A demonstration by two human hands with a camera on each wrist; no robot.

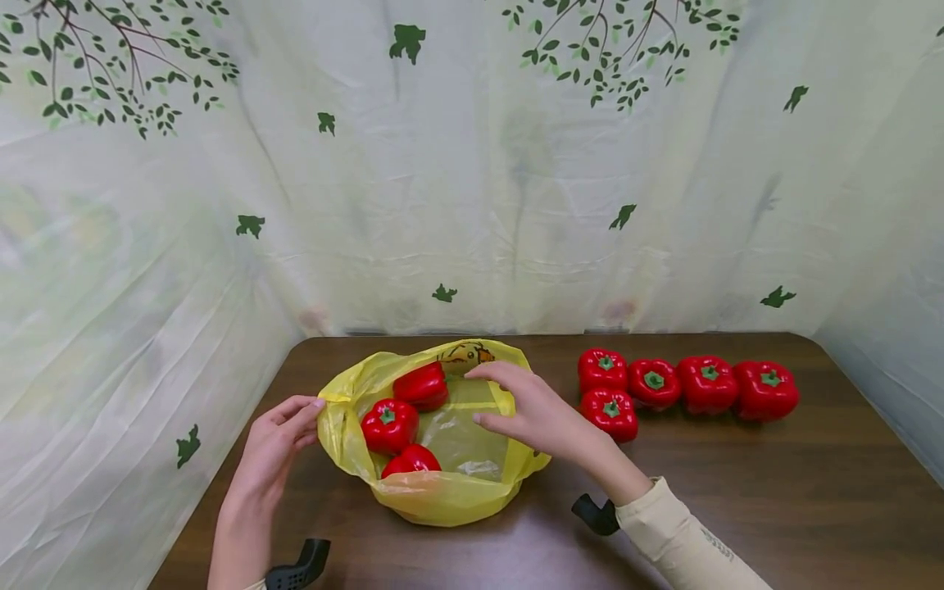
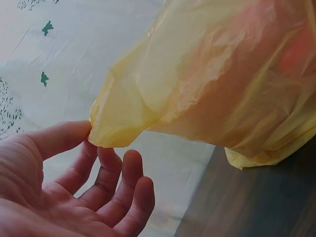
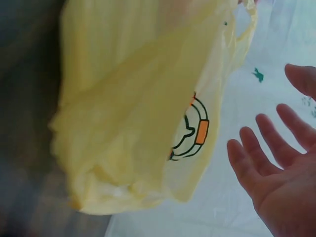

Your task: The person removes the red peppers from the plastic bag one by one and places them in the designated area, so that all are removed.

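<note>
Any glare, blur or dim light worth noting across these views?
Head: mostly clear, bright glints on the red peppers, soft sheen on the table; left wrist: dimmer, red showing only hazily through the yellow bag; right wrist: dark left side blurred, bag soft.

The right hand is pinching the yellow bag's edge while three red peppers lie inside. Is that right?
Not quite: the left hand pinches the edge of the yellow bag, as the head and left wrist views show; the right hand holds nothing. Three red peppers do lie inside.
</note>
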